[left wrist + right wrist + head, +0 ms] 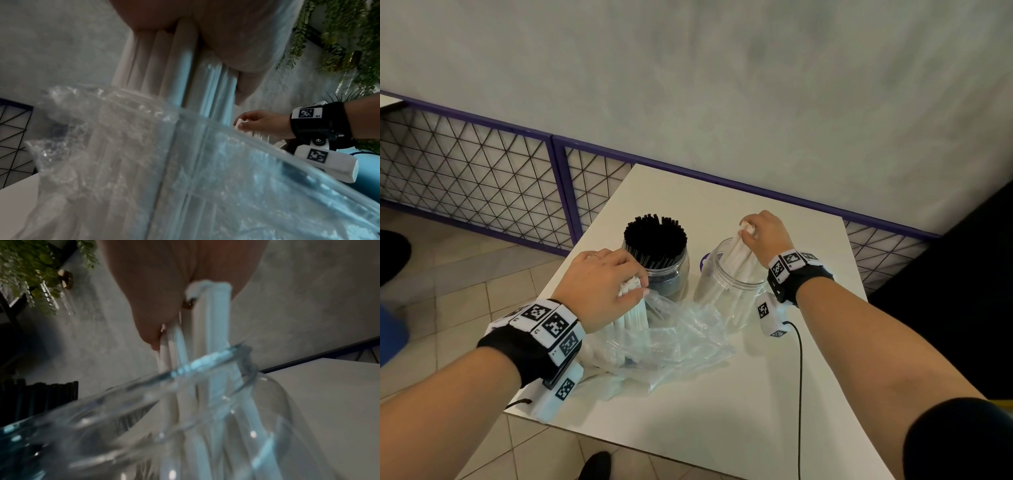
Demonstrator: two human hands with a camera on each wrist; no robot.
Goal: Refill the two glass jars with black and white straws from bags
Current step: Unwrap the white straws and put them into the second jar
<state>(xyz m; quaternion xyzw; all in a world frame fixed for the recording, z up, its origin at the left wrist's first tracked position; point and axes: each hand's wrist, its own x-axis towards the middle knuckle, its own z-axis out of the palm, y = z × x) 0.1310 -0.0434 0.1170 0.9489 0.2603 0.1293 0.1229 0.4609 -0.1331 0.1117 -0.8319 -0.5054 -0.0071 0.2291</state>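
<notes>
- The white straws in the right hand form a bundle with its long axis near upright, tops tilted slightly away, lower ends inside the clear right jar; some straws already lean against its inner wall.
- A second white bundle stands roughly upright in the left hand, lower part still inside the crumpled clear bag lying on the bench.
- The black straws stand upright, packed tight, in the left jar, ends pointing up.
- Right hand: palm down above the jar mouth, fingers curled, pinching the bundle's top ends; the right wrist view shows the thumb pressed against the straws above the rim.
- Left hand: palm down, fingers and thumb curled round the tops of its bundle, just beside the black-straw jar.
- Both wrists carry black bands with marker tags; a black cable trails over the bench from the right wrist.
- A purple-framed wire-mesh fence runs behind the bench; the bag crowds the space in front of both jars.
</notes>
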